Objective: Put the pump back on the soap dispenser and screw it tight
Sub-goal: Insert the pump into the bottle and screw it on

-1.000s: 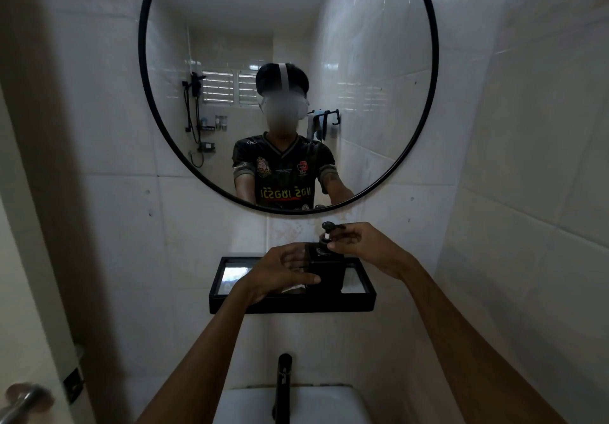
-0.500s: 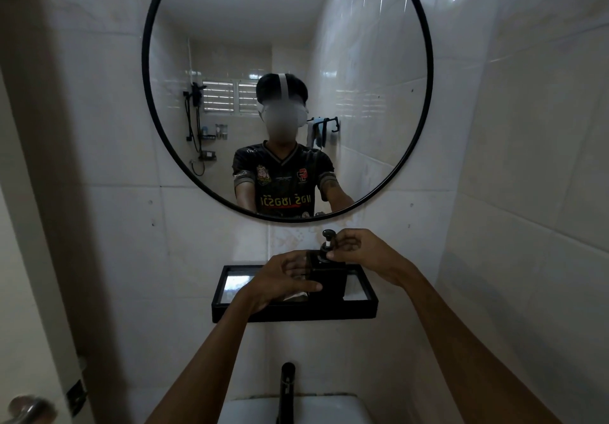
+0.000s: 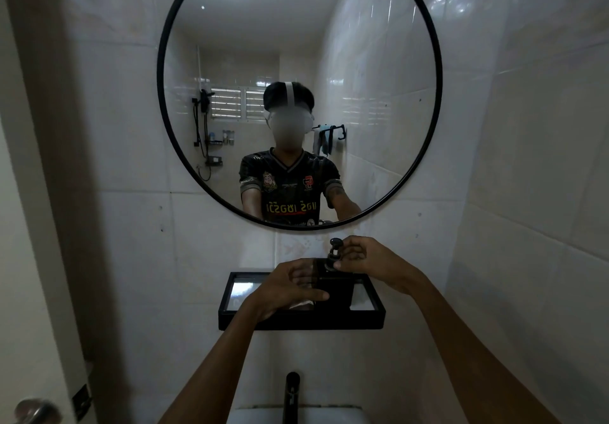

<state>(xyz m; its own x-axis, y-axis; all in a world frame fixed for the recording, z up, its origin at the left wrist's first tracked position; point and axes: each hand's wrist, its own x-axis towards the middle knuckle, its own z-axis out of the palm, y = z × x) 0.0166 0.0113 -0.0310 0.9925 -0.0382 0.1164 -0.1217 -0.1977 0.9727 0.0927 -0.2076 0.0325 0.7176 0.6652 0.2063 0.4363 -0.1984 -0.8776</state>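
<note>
Black soap bottle [image 3: 333, 283] is sitting on the shelf [image 3: 296, 323], the left hand [image 3: 286, 287] is wrapping around it, the right hand [image 3: 365, 260] is pinching the pump [image 3: 333, 252], and slow straight turning seems best.

- One view only — a wide-angle camera worn on the person's head, so no second view shares any part of the scene.
- It faces straight at a white tiled wall, close up, and tilts slightly down.
- The round black-framed mirror [image 3: 299, 94] fills the upper half; the black rectangular wall shelf [image 3: 301, 321] sits just below centre.
- Both forearms enter from the bottom edge and reach away from the lens.
- The black tap [image 3: 291, 397] and white basin [image 3: 296, 416] are cut off at the bottom — the nearest things in frame.
- Straight edges bow near the borders.
</note>
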